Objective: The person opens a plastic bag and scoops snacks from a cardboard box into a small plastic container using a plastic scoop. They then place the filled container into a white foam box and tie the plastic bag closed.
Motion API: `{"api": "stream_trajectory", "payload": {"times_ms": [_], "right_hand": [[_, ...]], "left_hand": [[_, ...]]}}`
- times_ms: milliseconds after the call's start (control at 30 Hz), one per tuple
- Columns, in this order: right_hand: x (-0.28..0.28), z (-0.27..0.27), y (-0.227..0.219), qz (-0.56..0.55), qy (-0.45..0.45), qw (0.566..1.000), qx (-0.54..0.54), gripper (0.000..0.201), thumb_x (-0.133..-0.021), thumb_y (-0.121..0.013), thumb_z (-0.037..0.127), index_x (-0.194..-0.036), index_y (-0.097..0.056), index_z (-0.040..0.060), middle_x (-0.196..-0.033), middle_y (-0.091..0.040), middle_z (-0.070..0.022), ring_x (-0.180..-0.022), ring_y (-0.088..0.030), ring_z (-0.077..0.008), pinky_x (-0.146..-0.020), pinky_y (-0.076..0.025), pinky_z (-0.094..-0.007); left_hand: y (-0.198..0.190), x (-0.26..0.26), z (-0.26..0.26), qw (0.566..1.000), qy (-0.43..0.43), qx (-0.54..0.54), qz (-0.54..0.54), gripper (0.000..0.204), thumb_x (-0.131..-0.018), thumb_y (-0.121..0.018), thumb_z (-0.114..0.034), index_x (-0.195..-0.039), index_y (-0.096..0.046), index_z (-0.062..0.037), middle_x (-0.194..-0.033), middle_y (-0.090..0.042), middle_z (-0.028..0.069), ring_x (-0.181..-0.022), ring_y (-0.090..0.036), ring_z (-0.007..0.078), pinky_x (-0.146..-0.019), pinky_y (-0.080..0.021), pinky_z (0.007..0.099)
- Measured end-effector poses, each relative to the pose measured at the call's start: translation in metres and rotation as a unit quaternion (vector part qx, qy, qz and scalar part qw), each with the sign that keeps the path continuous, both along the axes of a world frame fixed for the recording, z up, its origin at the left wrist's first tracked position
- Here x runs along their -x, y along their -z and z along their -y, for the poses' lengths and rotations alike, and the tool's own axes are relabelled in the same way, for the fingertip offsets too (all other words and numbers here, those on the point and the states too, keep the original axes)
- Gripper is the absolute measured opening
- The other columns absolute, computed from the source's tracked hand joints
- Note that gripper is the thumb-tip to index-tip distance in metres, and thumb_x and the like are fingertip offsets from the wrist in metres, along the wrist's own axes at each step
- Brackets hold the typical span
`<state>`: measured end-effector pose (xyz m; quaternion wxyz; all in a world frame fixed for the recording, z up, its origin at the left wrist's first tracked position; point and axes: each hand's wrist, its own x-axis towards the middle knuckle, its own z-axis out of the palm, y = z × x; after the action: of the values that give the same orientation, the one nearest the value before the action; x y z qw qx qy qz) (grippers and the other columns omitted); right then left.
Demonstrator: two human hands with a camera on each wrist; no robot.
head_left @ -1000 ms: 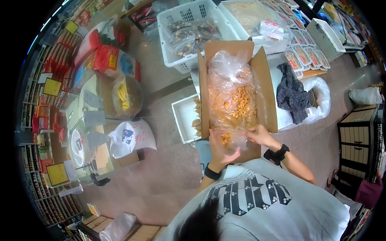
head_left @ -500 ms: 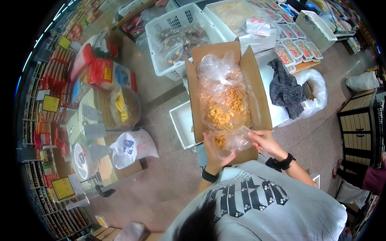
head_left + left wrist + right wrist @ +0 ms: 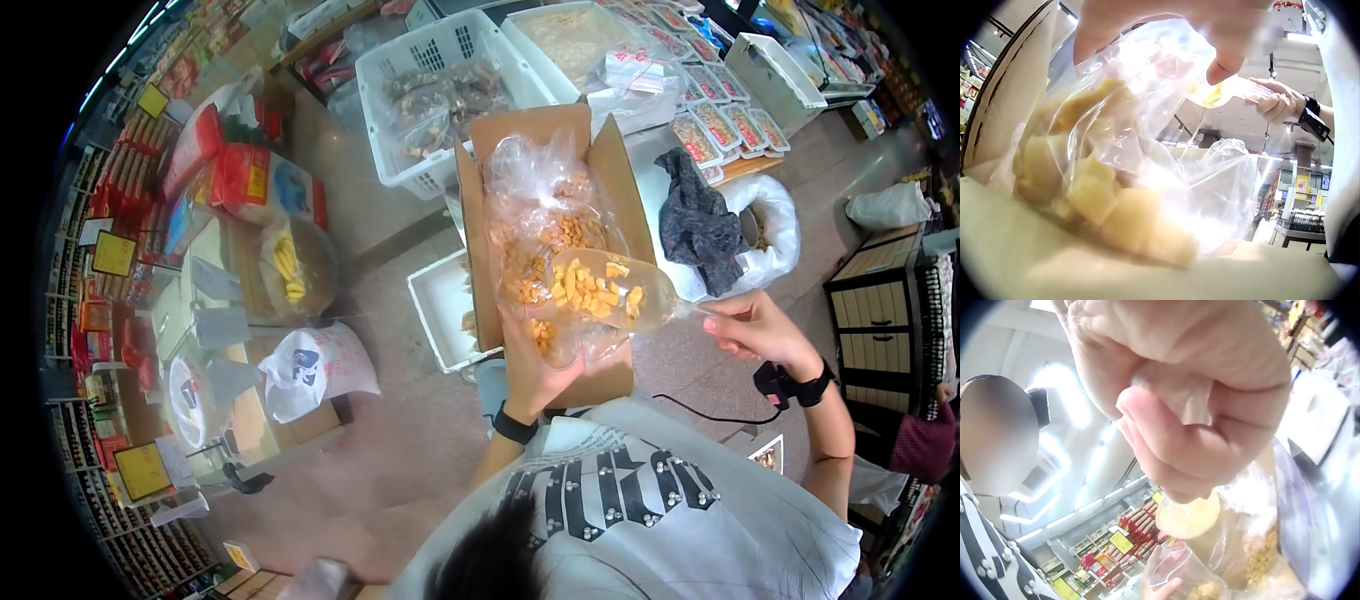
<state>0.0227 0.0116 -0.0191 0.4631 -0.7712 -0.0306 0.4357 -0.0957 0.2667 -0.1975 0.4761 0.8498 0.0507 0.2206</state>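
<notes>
My right hand (image 3: 762, 328) grips the handle of a clear plastic scoop (image 3: 648, 312), its fingers curled round it in the right wrist view. Yellow-orange chunks (image 3: 590, 288) lie in the scoop, over the front part of an open cardboard box (image 3: 650, 235). At the box's near end my left hand (image 3: 535, 368) holds a small clear plastic bag (image 3: 592, 350) by its mouth. More chunks (image 3: 1094, 187) fill the bottom of that bag in the left wrist view. A large clear liner bag (image 3: 535, 172) inside the box holds many darker orange pieces (image 3: 572, 232).
Left of the box stands a white foam tray (image 3: 432, 310). A white crate (image 3: 375, 125) of bagged goods is behind it. To the right are a dark crumpled bag (image 3: 692, 225), a white sack (image 3: 785, 225) and packed trays (image 3: 712, 125).
My right hand has moved away from the small bag to the right and now holds the loaded scoop above the box. The left hand stays with the bag at the box's near end.
</notes>
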Motion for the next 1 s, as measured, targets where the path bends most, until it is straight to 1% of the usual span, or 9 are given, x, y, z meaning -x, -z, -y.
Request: {"api": "stream_trajectory", "payload": {"times_ms": [100,200,233,367,467,600,767,867,1000], "right_hand": [[-0.011,-0.007,-0.028,0.018,-0.082,0.996,0.042,0.030,-0.087,-0.065,0.026,-0.103,-0.068,0.0006,-0.056,-0.048,0.0009,-0.050,-0.043,-0.0046,-0.045,-0.037,-0.0230],[-0.018,-0.020,-0.033,0.239,-0.248,0.939,0.006,0.030,-0.085,-0.066,0.023,-0.099,-0.066,-0.0033,-0.053,-0.047,-0.0079,-0.048,-0.043,-0.0106,-0.047,-0.039,-0.0282],[-0.020,-0.036,-0.051,0.239,-0.295,0.923,0.060,0.030,-0.083,-0.065,0.022,-0.095,-0.065,-0.0055,-0.056,-0.050,-0.0183,-0.048,-0.049,-0.0220,-0.052,-0.042,-0.0344],[-0.019,-0.083,-0.087,0.241,-0.392,0.866,0.193,0.023,-0.082,-0.062,0.016,-0.091,-0.064,-0.0051,-0.068,-0.058,-0.0242,-0.062,-0.057,-0.0367,-0.059,-0.046,-0.0378],[-0.010,-0.099,-0.095,0.307,-0.417,0.832,0.198,0.034,-0.084,-0.061,0.024,-0.076,-0.063,-0.0088,-0.065,-0.057,-0.0260,-0.061,-0.057,-0.0396,-0.061,-0.047,-0.0432],[-0.001,-0.117,-0.108,0.300,-0.432,0.819,0.229,0.035,-0.085,-0.059,0.022,-0.072,-0.060,-0.0104,-0.068,-0.057,-0.0268,-0.064,-0.058,-0.0413,-0.061,-0.047,-0.0447],[0.011,-0.122,-0.112,0.288,-0.445,0.803,0.272,0.033,-0.086,-0.058,0.021,-0.074,-0.060,-0.0103,-0.066,-0.057,-0.0262,-0.065,-0.059,-0.0409,-0.060,-0.047,-0.0445],[0.012,-0.120,-0.118,0.278,-0.431,0.817,0.265,0.029,-0.085,-0.059,0.020,-0.076,-0.061,-0.0077,-0.064,-0.057,-0.0248,-0.063,-0.059,-0.0395,-0.058,-0.047,-0.0432],[0.010,-0.097,-0.113,0.332,-0.285,0.870,0.225,0.021,-0.083,-0.062,0.018,-0.081,-0.063,-0.0032,-0.063,-0.057,-0.0228,-0.061,-0.059,-0.0371,-0.056,-0.046,-0.0417]], "left_hand": [[-0.004,-0.003,0.001,1.000,-0.002,0.030,-0.005,0.122,-0.060,-0.080,-0.014,-0.143,0.009,0.0051,-0.123,-0.039,0.0206,-0.114,-0.043,0.0314,-0.102,-0.030,0.0408],[-0.007,-0.001,0.001,0.999,0.004,0.038,-0.014,0.123,-0.059,-0.079,-0.012,-0.143,0.009,0.0050,-0.125,-0.038,0.0215,-0.114,-0.043,0.0321,-0.101,-0.032,0.0402],[-0.008,-0.002,0.001,0.999,0.005,0.039,-0.013,0.123,-0.059,-0.079,-0.012,-0.143,0.009,0.0048,-0.125,-0.038,0.0215,-0.114,-0.043,0.0324,-0.101,-0.032,0.0401],[-0.005,-0.004,0.001,1.000,-0.002,0.027,-0.005,0.124,-0.058,-0.080,-0.018,-0.143,0.006,0.0064,-0.126,-0.039,0.0256,-0.114,-0.046,0.0369,-0.095,-0.039,0.0412],[-0.002,-0.005,0.001,1.000,-0.013,0.026,-0.006,0.125,-0.058,-0.082,-0.023,-0.142,0.005,0.0071,-0.127,-0.040,0.0278,-0.115,-0.046,0.0392,-0.093,-0.041,0.0417],[-0.004,-0.004,0.002,0.996,-0.008,0.091,-0.024,0.123,-0.058,-0.076,-0.009,-0.144,0.011,0.0031,-0.129,-0.036,0.0224,-0.117,-0.042,0.0331,-0.102,-0.033,0.0382],[-0.001,-0.002,-0.002,0.995,-0.008,0.094,-0.026,0.123,-0.059,-0.076,-0.010,-0.144,0.012,0.0027,-0.130,-0.035,0.0225,-0.118,-0.041,0.0327,-0.102,-0.033,0.0386],[-0.002,-0.001,-0.005,0.995,-0.003,0.095,-0.026,0.123,-0.061,-0.077,-0.011,-0.144,0.012,0.0025,-0.130,-0.035,0.0224,-0.118,-0.041,0.0321,-0.101,-0.033,0.0386],[0.000,0.000,-0.008,0.994,-0.004,0.110,-0.026,0.122,-0.063,-0.078,-0.012,-0.144,0.012,0.0020,-0.128,-0.036,0.0216,-0.116,-0.043,0.0311,-0.101,-0.033,0.0384]]}}
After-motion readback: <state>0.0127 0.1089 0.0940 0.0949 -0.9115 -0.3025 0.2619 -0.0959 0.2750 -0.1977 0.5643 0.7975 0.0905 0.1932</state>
